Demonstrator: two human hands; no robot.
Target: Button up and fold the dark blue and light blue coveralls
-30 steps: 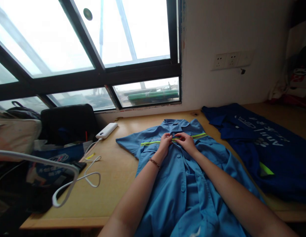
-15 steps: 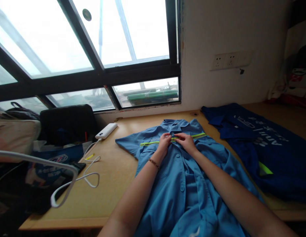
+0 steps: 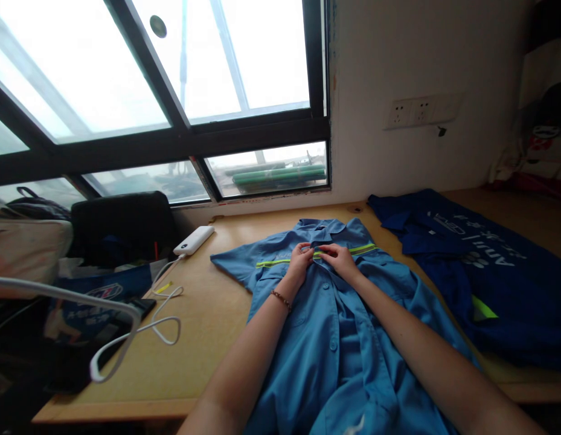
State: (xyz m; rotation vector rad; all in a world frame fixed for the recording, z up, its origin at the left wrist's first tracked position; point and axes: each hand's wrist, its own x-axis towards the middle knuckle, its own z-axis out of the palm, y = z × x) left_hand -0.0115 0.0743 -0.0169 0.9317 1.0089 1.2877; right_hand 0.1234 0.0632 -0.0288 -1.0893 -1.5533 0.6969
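Observation:
A blue short-sleeved work shirt lies face up on the table, its collar toward the window. A yellow-green reflective stripe crosses its chest. My left hand pinches the front edge of the shirt at the stripe. Close beside it, my right hand pinches the other front edge, fingertips almost meeting the left ones. Whatever lies between the fingertips is hidden. Below the hands the front hangs apart, with buttons showing down one edge.
A dark blue shirt with white print lies on the right of the wooden table. To the left are a white power bank and its looping cable. A black chair and bags stand beyond the left edge.
Both hands stay at the same spot on the shirt's front, with only tiny finger movement. The view has shifted very slightly.

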